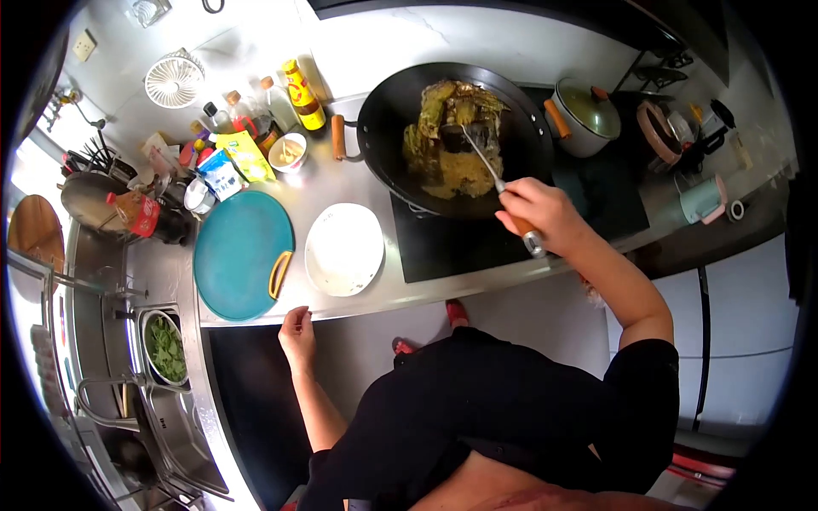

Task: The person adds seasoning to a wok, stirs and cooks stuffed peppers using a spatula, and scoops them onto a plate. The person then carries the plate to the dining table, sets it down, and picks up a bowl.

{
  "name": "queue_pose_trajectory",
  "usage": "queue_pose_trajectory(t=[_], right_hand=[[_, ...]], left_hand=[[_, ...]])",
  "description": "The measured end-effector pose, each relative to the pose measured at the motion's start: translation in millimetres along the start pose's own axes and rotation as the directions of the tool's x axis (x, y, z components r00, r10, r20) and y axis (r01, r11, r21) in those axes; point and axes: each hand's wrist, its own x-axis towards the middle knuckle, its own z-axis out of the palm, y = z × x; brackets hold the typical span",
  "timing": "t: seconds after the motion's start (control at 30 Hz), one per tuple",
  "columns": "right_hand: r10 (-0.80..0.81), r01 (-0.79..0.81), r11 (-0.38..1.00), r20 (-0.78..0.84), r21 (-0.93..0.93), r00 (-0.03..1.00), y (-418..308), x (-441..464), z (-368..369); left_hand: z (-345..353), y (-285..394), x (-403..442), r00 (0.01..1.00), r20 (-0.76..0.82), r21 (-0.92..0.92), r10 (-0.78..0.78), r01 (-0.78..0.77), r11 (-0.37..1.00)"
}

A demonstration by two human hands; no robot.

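Note:
My right hand (541,215) is wrapped around the handle of a spatula (486,160), metal with a wooden grip. Its blade rests among browned green vegetable pieces (460,115), possibly eggplant, in a large black wok (379,136). Brown sauce (464,175) pools below the pieces. By the counter's front edge, my left hand (297,339) hangs with fingers curled in and no object showing. Nearest to it are a teal cutting board (243,255) with a yellow handle and a white bowl (344,249) with specks inside.
A lidded pot (584,123) stands right of the wok on the black cooktop (443,251). Bottles (304,95), seasoning packets (244,155) and a small bowl (288,152) line the back left. Leafy greens (166,347) sit in a basin at the sink; a cola bottle (145,217) lies nearby.

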Motion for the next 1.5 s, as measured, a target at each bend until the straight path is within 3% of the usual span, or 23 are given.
queue_pose_trajectory(t=[0.07,0.13,0.27,0.33,0.4,0.43,0.57,0.67,0.73,0.83,1.0,1.07,1.13,1.2,1.37,1.5], right_hand=[[0.111,-0.086,0.978,-0.124,0.191,0.986,3.3,9.4,-33.4],[0.188,-0.146,0.956,-0.148,0.253,0.971,9.0,18.4,-74.5],[0.15,-0.135,0.988,-0.288,0.071,0.946,52.7,37.3,-109.9],[0.339,-0.351,0.936,-0.273,0.004,0.9,74.3,54.8,-116.4],[0.426,-0.435,0.9,-0.214,0.007,0.879,114.0,71.1,-113.3],[0.552,-0.546,0.834,-0.111,0.083,0.826,136.8,80.2,-110.0],[0.749,-0.732,0.533,0.166,0.425,0.642,238.2,86.6,-77.7],[0.761,-0.686,0.191,0.336,0.702,0.555,301.4,43.1,-17.0],[0.742,-0.636,0.106,0.365,0.764,0.562,282.8,34.3,0.8],[0.646,-0.576,0.182,0.345,0.797,0.681,260.6,42.9,-9.5],[0.454,-0.421,0.588,0.148,0.691,0.878,125.1,67.0,-87.0],[0.338,-0.362,0.761,0.147,0.538,0.93,82.6,56.0,-109.8],[-0.1,0.113,0.948,-0.057,0.298,0.993,45.6,50.1,-121.5],[-0.062,0.079,0.939,-0.062,0.333,0.996,0.8,39.8,-134.6],[0.025,-0.036,0.989,0.078,0.144,0.997,-57.3,21.8,-163.3],[0.082,-0.116,0.96,0.141,0.255,0.987,-75.4,18.6,-167.8]], left_hand=[[13.7,8.2,-3.9,1.0,-0.015,-0.009,-0.01,0.01,1.0],[29.0,6.6,-7.0,0.999,-0.041,-0.04,0.011,-0.013,0.999],[52.4,26.4,-9.3,0.999,-0.022,-0.026,-0.026,0.025,0.999],[58.9,41.2,-14.6,0.999,-0.013,-0.008,-0.044,0.044,0.999],[64.4,48.9,-19.0,0.998,-0.009,-0.003,-0.055,0.055,0.999],[67.1,45.1,-22.4,0.999,-0.016,-0.009,-0.045,0.045,0.999],[66.9,46.1,-47.0,0.994,-0.032,0.04,-0.108,0.11,0.993],[66.1,42.0,-67.9,0.988,-0.063,0.015,-0.14,0.141,0.99],[65.5,38.5,-76.7,0.986,-0.081,0.01,-0.148,0.149,0.989],[59.2,46.1,-80.8,0.987,-0.075,0.022,-0.144,0.146,0.989],[49.4,46.3,-62.8,0.997,-0.045,0.049,-0.062,0.065,0.997],[49.3,41.4,-55.4,0.999,-0.022,0.024,-0.037,0.038,0.999],[48.6,36.8,-49.4,1.0,-0.002,0.014,-0.007,0.007,1.0],[46.8,31.9,-44.3,1.0,0.026,0.025,0.011,-0.011,1.0],[42.4,28.2,-31.4,0.994,0.091,0.057,0.061,-0.066,0.996],[41.8,29.8,-25.2,0.99,0.119,0.068,0.073,-0.081,0.994]])
